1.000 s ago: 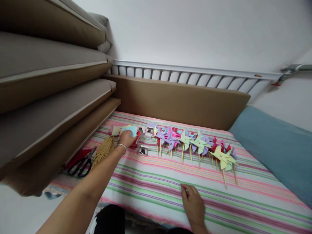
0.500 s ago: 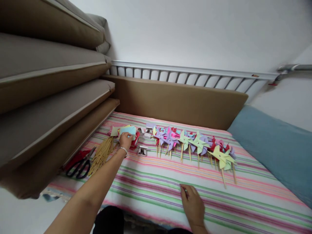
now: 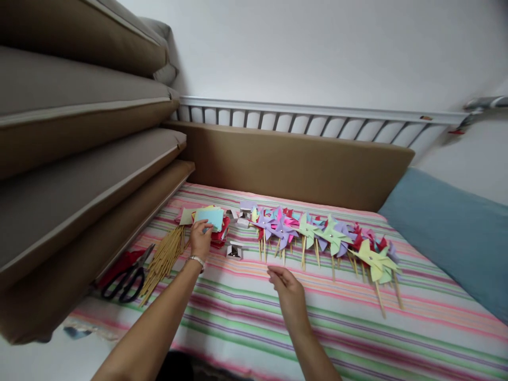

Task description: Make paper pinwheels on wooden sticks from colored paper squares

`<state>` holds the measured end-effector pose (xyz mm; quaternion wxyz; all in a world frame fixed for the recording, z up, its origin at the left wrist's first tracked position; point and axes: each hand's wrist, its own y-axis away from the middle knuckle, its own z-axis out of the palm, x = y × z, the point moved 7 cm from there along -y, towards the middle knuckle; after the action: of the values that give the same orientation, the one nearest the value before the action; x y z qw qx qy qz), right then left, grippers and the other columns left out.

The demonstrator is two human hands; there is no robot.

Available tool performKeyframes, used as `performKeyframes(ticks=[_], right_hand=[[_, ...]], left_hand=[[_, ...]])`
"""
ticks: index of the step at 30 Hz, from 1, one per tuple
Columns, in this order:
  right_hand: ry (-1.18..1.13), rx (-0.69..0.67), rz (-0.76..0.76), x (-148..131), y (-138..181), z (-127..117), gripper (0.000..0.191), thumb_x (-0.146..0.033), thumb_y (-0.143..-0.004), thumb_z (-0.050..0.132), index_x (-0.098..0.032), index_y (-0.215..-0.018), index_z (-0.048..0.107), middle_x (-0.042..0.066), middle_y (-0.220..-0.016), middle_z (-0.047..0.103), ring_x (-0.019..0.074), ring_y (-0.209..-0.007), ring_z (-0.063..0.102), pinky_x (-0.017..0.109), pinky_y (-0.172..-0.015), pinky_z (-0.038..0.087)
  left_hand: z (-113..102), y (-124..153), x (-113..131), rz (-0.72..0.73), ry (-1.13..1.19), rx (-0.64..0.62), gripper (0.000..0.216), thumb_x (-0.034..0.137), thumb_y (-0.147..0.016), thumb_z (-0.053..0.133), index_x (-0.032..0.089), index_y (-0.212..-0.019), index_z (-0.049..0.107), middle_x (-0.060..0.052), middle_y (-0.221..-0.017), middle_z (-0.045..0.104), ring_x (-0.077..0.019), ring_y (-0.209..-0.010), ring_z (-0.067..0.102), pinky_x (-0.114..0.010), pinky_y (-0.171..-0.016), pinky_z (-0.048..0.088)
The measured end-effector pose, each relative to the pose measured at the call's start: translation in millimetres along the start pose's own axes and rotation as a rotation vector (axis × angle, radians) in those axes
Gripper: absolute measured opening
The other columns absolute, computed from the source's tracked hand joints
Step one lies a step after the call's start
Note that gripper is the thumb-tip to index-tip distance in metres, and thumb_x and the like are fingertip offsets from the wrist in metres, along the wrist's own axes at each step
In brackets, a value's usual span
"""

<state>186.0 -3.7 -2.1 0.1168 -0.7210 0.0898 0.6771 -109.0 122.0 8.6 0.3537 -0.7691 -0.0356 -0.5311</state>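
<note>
My left hand [image 3: 200, 239] reaches forward and pinches a light blue paper square [image 3: 210, 217] lifted off a pile of coloured paper squares [image 3: 219, 228]. A silver bracelet sits on that wrist. My right hand [image 3: 288, 289] hovers over the striped sheet [image 3: 257, 317], fingers loosely extended and holding nothing. A row of paper pinwheels [image 3: 325, 238] on wooden sticks lies beyond it, running right. A bundle of wooden sticks [image 3: 164, 256] lies left of my left hand.
Black scissors [image 3: 125, 275] lie at the left by a red scrap. A small white box [image 3: 234, 251] sits between my hands. Stacked brown cushions [image 3: 79, 159] rise on the left, a padded board [image 3: 293, 164] and white rail behind, a blue cushion [image 3: 448, 238] right.
My right hand has lifted off the sheet and moved forward and left toward the pinwheels. My left hand has drawn the blue square slightly up from the pile.
</note>
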Motion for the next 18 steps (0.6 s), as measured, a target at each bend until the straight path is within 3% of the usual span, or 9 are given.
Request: performKeyframes(ticks=[5,10,14,18], right_hand=[[-0.229,-0.151,0.171,-17,-28,75,0.021,-0.031,-0.063,0.070,-0.018,-0.079,0.068,0.003,-0.073,0.068,0.0145,-0.063,0.058,0.024,-0.054,0.042],[-0.279,-0.262,0.379,-11,-51,127,0.031,-0.043,-0.067,0.067,-0.015,-0.080,0.064,0.007,-0.070,0.068,0.0145,-0.056,0.061,0.023,-0.047,0.043],[-0.285,-0.310,0.486,-2,-56,154,0.033,-0.046,-0.065,0.068,-0.015,-0.072,0.060,0.005,-0.059,0.065,0.0140,-0.047,0.058,0.021,-0.040,0.038],[-0.311,-0.260,0.436,7,-58,154,0.025,-0.034,-0.056,0.074,-0.017,-0.060,0.056,-0.005,-0.044,0.053,0.0071,-0.036,0.043,0.018,-0.036,0.025]], left_hand=[[-11,8,11,0.048,-0.022,0.069,0.007,0.020,-0.072,0.060,0.019,-0.070,0.066,-0.006,-0.098,0.062,-0.0217,-0.098,0.056,-0.040,-0.093,0.040],[-19,28,29,0.212,-0.125,0.107,0.007,0.021,-0.076,0.060,0.021,-0.074,0.067,-0.008,-0.107,0.060,-0.0232,-0.104,0.053,-0.042,-0.092,0.040],[-20,53,41,0.349,-0.199,0.086,0.007,0.019,-0.077,0.060,0.022,-0.077,0.067,-0.008,-0.109,0.060,-0.0245,-0.107,0.051,-0.045,-0.092,0.040],[-19,75,51,0.387,-0.167,0.000,0.010,0.018,-0.075,0.063,0.025,-0.080,0.068,-0.007,-0.115,0.059,-0.0261,-0.116,0.046,-0.049,-0.099,0.033]])
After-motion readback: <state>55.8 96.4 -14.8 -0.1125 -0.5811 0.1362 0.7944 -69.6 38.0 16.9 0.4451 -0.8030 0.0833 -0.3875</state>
